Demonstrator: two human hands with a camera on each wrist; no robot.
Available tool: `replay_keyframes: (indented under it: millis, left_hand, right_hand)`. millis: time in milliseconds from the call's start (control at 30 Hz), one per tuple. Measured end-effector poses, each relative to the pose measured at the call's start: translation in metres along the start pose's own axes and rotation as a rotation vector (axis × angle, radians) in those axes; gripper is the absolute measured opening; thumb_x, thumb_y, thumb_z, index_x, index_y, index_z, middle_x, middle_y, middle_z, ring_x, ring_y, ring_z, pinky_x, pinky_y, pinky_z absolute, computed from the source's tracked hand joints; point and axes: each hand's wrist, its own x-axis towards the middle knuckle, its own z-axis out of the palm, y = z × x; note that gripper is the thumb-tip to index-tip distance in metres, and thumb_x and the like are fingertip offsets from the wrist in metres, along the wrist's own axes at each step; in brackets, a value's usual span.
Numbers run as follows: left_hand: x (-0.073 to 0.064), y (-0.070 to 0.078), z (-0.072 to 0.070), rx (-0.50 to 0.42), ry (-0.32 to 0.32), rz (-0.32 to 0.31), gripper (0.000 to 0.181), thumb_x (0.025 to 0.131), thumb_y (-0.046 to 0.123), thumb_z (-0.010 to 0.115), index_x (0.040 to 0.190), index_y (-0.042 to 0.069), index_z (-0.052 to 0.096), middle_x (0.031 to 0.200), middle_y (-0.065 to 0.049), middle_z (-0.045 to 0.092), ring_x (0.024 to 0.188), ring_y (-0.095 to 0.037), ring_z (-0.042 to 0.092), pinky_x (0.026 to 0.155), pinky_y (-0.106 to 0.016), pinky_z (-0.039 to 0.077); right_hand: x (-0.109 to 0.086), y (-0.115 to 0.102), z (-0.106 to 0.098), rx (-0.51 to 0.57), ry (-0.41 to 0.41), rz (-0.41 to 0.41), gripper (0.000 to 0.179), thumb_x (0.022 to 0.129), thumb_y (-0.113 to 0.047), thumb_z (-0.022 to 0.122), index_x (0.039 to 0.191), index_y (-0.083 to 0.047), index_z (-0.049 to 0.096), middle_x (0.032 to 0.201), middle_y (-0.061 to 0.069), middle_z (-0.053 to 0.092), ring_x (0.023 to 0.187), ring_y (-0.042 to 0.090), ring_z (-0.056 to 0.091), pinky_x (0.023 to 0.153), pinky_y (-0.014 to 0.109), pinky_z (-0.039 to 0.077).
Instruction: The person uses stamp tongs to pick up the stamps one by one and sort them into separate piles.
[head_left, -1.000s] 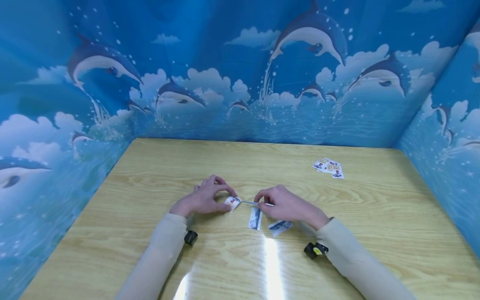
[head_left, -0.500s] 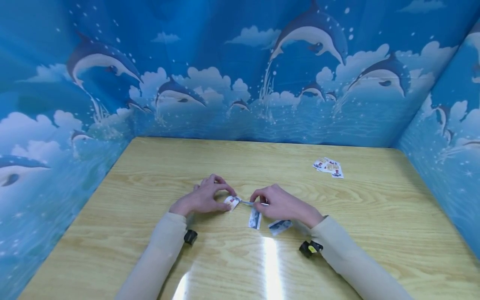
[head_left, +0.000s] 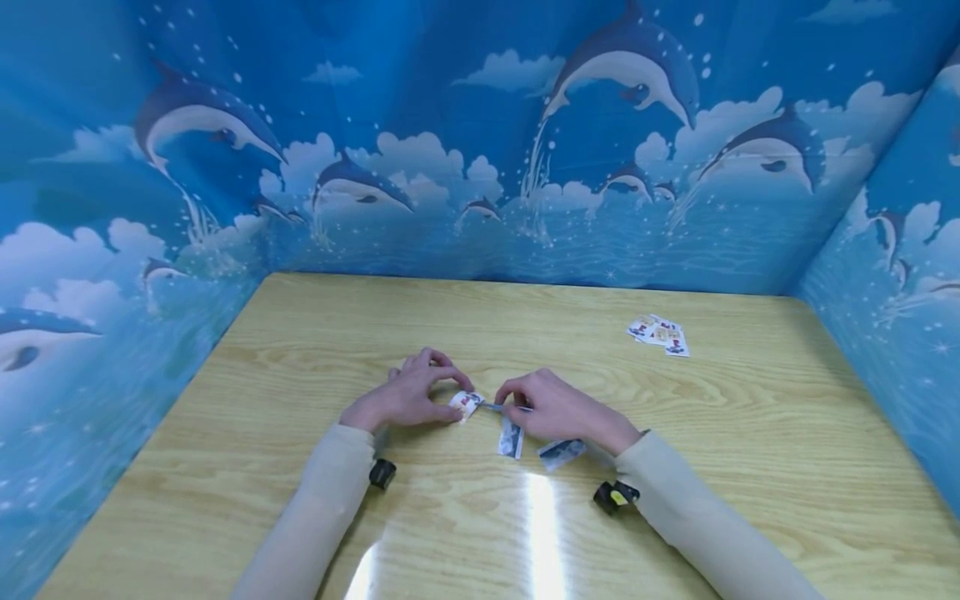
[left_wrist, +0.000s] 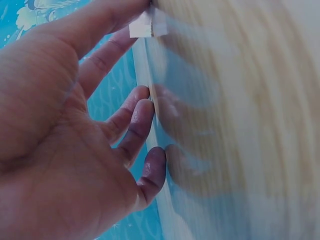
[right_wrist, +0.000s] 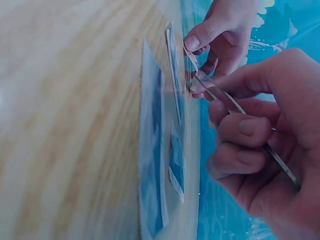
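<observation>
My left hand (head_left: 411, 396) pinches a small white card with a red and dark print (head_left: 467, 403) between thumb and fingers, low over the table. In the left wrist view, the other fingertips (left_wrist: 156, 165) rest along the tabletop, and just a pale corner of the card (left_wrist: 149, 26) shows. Metal tweezers (right_wrist: 281, 164) lie in the grip of my right hand (head_left: 558, 407). Their tips reach the card's right edge in the head view. Under and beside the right hand lie two blue-grey picture slips, a near-upright one (head_left: 510, 439) and a slanted one (head_left: 561, 453).
A loose pile of several white printed cards (head_left: 660, 333) lies at the back right of the wooden table (head_left: 337, 325). Blue dolphin-print cloth (head_left: 420, 225) hangs behind and on both sides. A black wrist camera (head_left: 382, 474) sits at the left cuff, another (head_left: 606, 497) at the right.
My right hand has slid a little to the left with the tweezers, their tips now overlapping the card's edge. The left hand and its card stay nearly in place.
</observation>
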Motion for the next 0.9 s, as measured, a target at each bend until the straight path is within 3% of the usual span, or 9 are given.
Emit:
replay_keyframes:
  millis: [400,900]
  left_hand:
    - [0.000,0.001,0.000,0.002,-0.002,-0.013,0.037,0.088,0.038,0.080,0.123,0.038,0.067,0.145,-0.006,0.043,0.133,-0.033,0.041,0.107,-0.061,0.030]
    - [-0.001,0.001,-0.001,0.011,0.005,-0.006,0.041,0.086,0.036,0.081,0.125,0.036,0.067,0.145,-0.008,0.044,0.133,-0.035,0.042,0.108,-0.063,0.030]
  right_hand:
    - [0.000,-0.002,0.001,-0.012,0.045,-0.031,0.024,0.097,-0.009,0.058,0.115,-0.008,0.074,0.057,-0.011,0.044,0.047,0.002,0.031,0.048,0.019,0.027]
    - [-0.013,0.001,-0.007,0.022,0.097,0.012,0.023,0.096,-0.009,0.060,0.114,-0.007,0.074,0.062,-0.007,0.054,0.049,0.003,0.040,0.047,0.020,0.034]
